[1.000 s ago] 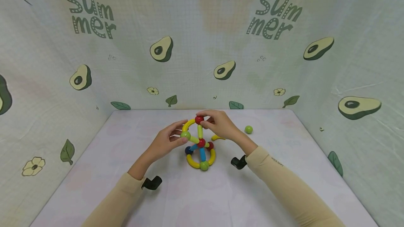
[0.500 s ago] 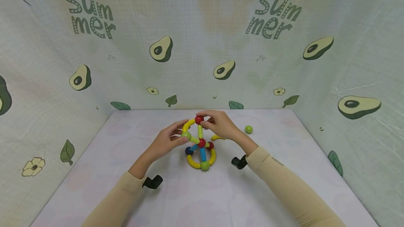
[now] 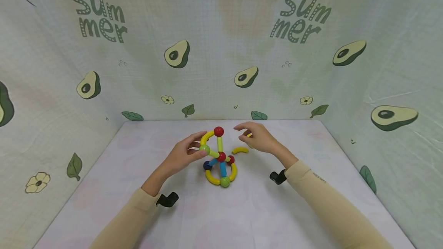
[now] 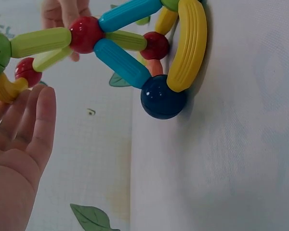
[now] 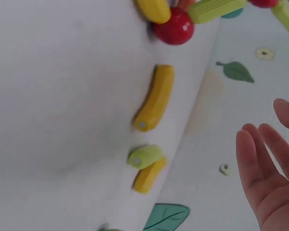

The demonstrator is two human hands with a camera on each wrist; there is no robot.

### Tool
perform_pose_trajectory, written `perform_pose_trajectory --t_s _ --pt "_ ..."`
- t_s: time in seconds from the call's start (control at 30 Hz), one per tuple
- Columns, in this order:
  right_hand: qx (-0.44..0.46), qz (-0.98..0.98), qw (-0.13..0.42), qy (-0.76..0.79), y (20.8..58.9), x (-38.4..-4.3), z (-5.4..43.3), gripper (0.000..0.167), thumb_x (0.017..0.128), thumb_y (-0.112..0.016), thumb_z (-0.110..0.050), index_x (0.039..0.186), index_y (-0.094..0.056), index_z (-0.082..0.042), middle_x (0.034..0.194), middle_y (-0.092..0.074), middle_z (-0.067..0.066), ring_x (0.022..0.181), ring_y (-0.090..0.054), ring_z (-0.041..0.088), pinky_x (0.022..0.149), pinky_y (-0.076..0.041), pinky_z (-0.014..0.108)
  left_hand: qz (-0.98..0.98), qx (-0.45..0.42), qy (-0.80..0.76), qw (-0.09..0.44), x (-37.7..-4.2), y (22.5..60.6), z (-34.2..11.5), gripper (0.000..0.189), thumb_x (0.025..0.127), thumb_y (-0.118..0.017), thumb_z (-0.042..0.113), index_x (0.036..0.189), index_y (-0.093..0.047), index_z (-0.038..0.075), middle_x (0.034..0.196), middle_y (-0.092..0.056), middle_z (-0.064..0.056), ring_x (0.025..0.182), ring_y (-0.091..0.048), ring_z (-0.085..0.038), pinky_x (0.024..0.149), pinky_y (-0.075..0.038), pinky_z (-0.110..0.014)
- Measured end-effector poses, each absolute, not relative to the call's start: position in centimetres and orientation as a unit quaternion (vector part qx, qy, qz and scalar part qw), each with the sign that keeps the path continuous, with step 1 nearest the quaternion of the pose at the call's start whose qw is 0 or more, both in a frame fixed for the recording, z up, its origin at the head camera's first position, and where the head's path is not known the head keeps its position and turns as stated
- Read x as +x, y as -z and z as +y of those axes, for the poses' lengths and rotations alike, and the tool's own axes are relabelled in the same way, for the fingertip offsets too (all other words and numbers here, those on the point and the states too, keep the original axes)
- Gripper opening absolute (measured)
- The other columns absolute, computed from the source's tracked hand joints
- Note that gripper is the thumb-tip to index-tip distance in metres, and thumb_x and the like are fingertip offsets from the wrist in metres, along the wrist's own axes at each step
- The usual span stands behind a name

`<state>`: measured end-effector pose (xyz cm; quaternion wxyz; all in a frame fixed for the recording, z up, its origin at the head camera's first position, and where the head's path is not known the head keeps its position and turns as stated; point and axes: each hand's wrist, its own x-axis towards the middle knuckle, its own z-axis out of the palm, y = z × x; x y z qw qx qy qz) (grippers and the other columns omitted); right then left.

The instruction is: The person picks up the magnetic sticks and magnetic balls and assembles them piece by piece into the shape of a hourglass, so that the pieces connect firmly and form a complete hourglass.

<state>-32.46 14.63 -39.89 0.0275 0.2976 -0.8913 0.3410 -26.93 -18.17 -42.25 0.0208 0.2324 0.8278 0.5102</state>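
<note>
A magnetic ball-and-stick model stands mid-table, its lower ring of curved yellow sticks on the cloth. A red ball (image 3: 221, 157) at its hub joins blue and light green sticks. My left hand (image 3: 181, 152) holds the upper left part, thumb at the green ball (image 3: 204, 149) and fingers behind the curved yellow stick (image 4: 8, 90). At the top, a red ball (image 3: 219, 131) sits on an upright light green stick (image 3: 219, 144). To its right, my right hand (image 3: 259, 137) is raised, apart from the model, with fingers loosely bent and nothing held.
A loose curved yellow stick (image 3: 240, 150) lies just right of the model. Beyond it in the right wrist view are a short light green stick (image 5: 147, 156) and another yellow stick (image 5: 151, 175). A printed cloth wall (image 3: 211, 87) rises behind the table.
My right hand has let go of the top red ball and moved right, uncovering the loose yellow stick. The left hand and the model have hardly moved.
</note>
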Motion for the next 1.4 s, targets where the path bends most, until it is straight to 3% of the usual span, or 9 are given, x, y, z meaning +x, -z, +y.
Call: perform_pose_trajectory --t_s 0.33,0.47,0.63,0.83,1.13,1.4 --pt "0.257 -0.916 -0.017 -0.308 43.7 -35.1 17.2 0.037 0.101 -0.071 -0.005 0.138 -0.068 -0.002 0.137 -0.069 0.017 0.114 -0.068 0.034 0.099 -0.059 0.049 0.831 0.232 -0.506 0.017 -26.9 42.2 -18.1 0.071 0.099 -0.078 0.038 0.161 -0.046 0.026 0.152 -0.055 -0.005 0.124 -0.061 -0.026 0.106 -0.056 -0.037" --pt "0.243 -0.925 -0.027 -0.291 45.0 -35.9 17.5 0.036 0.102 -0.069 -0.007 0.138 -0.069 -0.004 0.137 -0.069 0.014 0.114 -0.066 0.031 0.102 -0.057 0.049 0.831 0.232 -0.505 0.019 -26.9 42.2 -18.0 0.072 0.098 -0.078 0.039 0.161 -0.046 0.026 0.153 -0.055 -0.005 0.125 -0.060 -0.026 0.106 -0.056 -0.035" --pt "0.245 -0.931 -0.026 -0.270 46.3 -36.7 17.6 0.035 0.101 -0.069 -0.007 0.136 -0.071 -0.006 0.126 -0.070 0.010 0.104 -0.061 0.025 0.098 -0.056 0.045 0.829 0.230 -0.509 0.022 -26.8 42.2 -18.1 0.072 0.098 -0.078 0.038 0.161 -0.046 0.027 0.153 -0.055 -0.006 0.125 -0.060 -0.026 0.105 -0.056 -0.032" --pt "0.245 -0.936 -0.027 -0.250 46.8 -36.8 17.9 0.035 0.100 -0.068 0.001 0.134 -0.072 -0.005 0.116 -0.071 0.008 0.101 -0.061 0.023 0.099 -0.056 0.046 0.829 0.230 -0.509 0.021 -26.6 42.0 -18.1 0.072 0.098 -0.078 0.040 0.161 -0.046 0.026 0.152 -0.055 -0.006 0.125 -0.061 -0.026 0.104 -0.057 -0.033" --pt "0.233 -0.946 -0.044 -0.222 46.1 -36.2 18.8 0.033 0.098 -0.067 0.003 0.129 -0.075 -0.003 0.118 -0.074 0.012 0.111 -0.068 0.029 0.100 -0.058 0.048 0.830 0.229 -0.508 0.021 -26.7 42.1 -18.1 0.073 0.098 -0.079 0.039 0.162 -0.046 0.025 0.152 -0.055 -0.005 0.125 -0.061 -0.026 0.105 -0.056 -0.036" --pt "0.248 -0.945 -0.035 -0.211 45.6 -35.4 19.0 0.033 0.099 -0.069 0.000 0.131 -0.073 -0.005 0.115 -0.074 0.011 0.105 -0.068 0.026 0.095 -0.059 0.045 0.832 0.225 -0.506 0.018 -26.6 42.2 -18.0 0.073 0.098 -0.079 0.040 0.161 -0.046 0.027 0.154 -0.054 -0.006 0.126 -0.062 -0.026 0.107 -0.056 -0.041"
